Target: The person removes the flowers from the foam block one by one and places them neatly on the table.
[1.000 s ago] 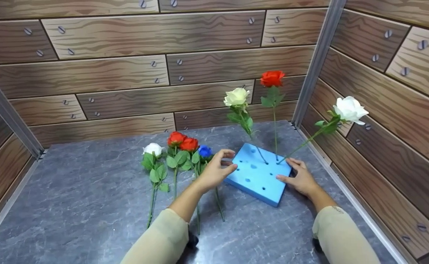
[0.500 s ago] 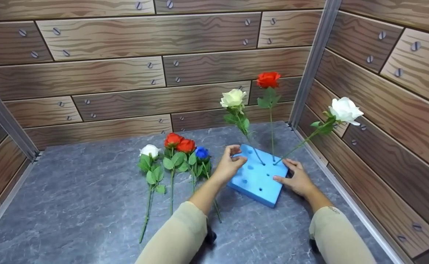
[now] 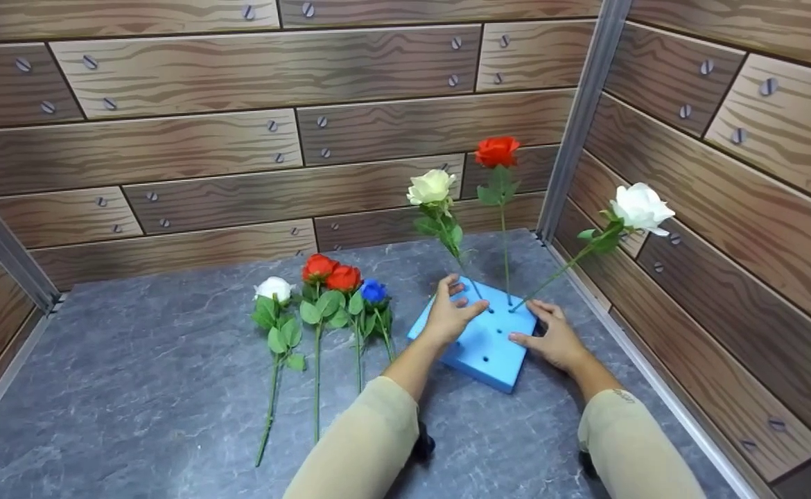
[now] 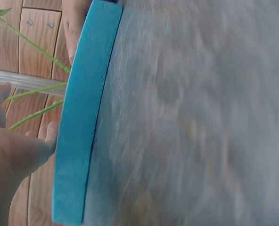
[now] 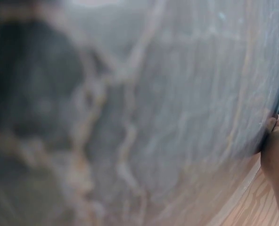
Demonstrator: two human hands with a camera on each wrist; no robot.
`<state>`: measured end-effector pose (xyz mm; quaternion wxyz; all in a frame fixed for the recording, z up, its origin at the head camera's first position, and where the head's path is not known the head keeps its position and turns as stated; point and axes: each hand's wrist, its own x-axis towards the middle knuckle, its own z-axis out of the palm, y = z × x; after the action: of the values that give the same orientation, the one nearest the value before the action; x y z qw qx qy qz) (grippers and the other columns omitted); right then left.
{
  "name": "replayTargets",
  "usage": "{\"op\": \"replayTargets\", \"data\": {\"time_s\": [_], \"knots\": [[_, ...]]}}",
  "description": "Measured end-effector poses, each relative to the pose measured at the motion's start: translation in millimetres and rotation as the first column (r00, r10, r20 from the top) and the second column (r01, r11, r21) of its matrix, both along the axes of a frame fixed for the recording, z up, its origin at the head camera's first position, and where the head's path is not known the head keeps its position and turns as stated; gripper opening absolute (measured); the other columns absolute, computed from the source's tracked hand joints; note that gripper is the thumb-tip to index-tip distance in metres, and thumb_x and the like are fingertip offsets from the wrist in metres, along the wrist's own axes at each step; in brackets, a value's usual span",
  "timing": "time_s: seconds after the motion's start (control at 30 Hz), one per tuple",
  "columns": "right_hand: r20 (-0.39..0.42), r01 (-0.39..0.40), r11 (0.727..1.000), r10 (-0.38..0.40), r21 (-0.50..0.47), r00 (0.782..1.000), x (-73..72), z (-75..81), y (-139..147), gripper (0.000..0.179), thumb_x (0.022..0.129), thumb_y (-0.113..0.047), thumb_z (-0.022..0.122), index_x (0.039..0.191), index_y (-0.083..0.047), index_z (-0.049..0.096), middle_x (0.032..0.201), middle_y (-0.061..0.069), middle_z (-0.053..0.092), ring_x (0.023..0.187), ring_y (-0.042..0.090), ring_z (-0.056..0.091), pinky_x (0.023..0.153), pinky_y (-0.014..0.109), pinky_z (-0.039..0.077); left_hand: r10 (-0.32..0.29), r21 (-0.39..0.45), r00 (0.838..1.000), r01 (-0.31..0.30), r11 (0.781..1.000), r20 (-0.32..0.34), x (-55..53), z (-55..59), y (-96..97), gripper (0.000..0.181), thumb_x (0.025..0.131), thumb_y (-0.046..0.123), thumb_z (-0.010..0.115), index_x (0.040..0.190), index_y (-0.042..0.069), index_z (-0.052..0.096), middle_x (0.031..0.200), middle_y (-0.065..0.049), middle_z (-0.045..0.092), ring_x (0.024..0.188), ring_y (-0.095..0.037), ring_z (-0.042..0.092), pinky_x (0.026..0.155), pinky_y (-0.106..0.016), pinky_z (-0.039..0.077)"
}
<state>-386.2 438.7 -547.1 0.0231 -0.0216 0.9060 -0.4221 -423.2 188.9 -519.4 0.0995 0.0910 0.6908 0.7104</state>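
A blue foam block point(image 3: 509, 352) with holes in its top lies on the table. In it stand a cream rose point(image 3: 432, 187), a red rose point(image 3: 497, 151) and a white rose point(image 3: 641, 208) that leans right. My right hand point(image 3: 559, 339) grips the block's right edge, thumb on top. Above the block's left part hovers my left hand point(image 3: 445, 319), thumb and fingers apart near the cream rose's stem, holding nothing. The left wrist view shows the block's side point(image 4: 83, 117) with the left hand point(image 4: 14, 150) beside it. Only a bit of the right hand point(image 5: 277, 155) shows in the right wrist view.
Left of the block lie a white rose point(image 3: 274, 289), two red roses point(image 3: 344, 278) and a blue rose point(image 3: 373, 290), stems toward me. The left forearm hides some stem ends. Wood-patterned walls point(image 3: 190, 145) enclose the grey marbled table point(image 3: 156, 374).
My left hand has moved right, from beside the block's left edge to over its top, toward the cream rose's stem. The right hand stays at the block's edge. The head view has shifted slightly.
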Motion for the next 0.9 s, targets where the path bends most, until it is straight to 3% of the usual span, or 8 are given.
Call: {"op": "replayTargets", "data": {"time_s": [0.17,0.33,0.67,0.9], "knots": [[0.001,0.004,1.0,-0.004,0.014,1.0,0.1,1.0,0,0.101,0.098,-0.046,0.081,0.171,-0.004,0.026,0.177,0.024,0.014,0.166,0.051,0.012,0.135,0.067,0.02,0.017,0.045,1.0,-0.018,0.999,0.02,-3.9,-4.8,5.9,0.085,0.102,0.031,0.079,0.168,0.012,0.028,0.17,-0.014,0.041,0.158,-0.037,0.044,0.122,-0.049,0.051],[0.008,0.01,1.0,-0.01,0.007,1.0,0.3,0.2,1,0.1,0.098,-0.046,0.081,0.171,-0.005,0.027,0.177,0.023,0.015,0.166,0.05,0.012,0.135,0.068,0.02,0.015,0.087,1.0,-0.015,0.996,-0.002,-8.1,-11.1,6.3,0.083,0.104,0.028,0.076,0.168,0.007,0.028,0.169,-0.016,0.041,0.158,-0.041,0.043,0.122,-0.049,0.051],[-0.001,0.022,1.0,-0.022,0.011,1.0,0.2,0.1,0,0.101,0.098,-0.046,0.081,0.171,-0.004,0.027,0.177,0.024,0.015,0.166,0.05,0.014,0.136,0.066,0.021,-0.074,0.013,0.995,0.075,0.997,-0.068,-3.8,-14.4,6.4,0.086,0.106,0.026,0.072,0.173,0.009,0.02,0.176,-0.008,0.039,0.161,-0.033,0.042,0.126,-0.049,0.048],[0.005,0.023,1.0,-0.023,-0.006,1.0,1.0,0.4,-1,0.102,0.097,-0.045,0.082,0.171,-0.003,0.026,0.176,0.026,0.014,0.167,0.05,0.012,0.136,0.066,0.02,-0.067,0.029,0.995,0.069,0.997,-0.08,-5.3,-16.7,7.9,0.074,0.106,0.023,0.072,0.169,0.012,0.035,0.171,-0.012,0.046,0.157,-0.032,0.048,0.123,-0.044,0.051]]}}
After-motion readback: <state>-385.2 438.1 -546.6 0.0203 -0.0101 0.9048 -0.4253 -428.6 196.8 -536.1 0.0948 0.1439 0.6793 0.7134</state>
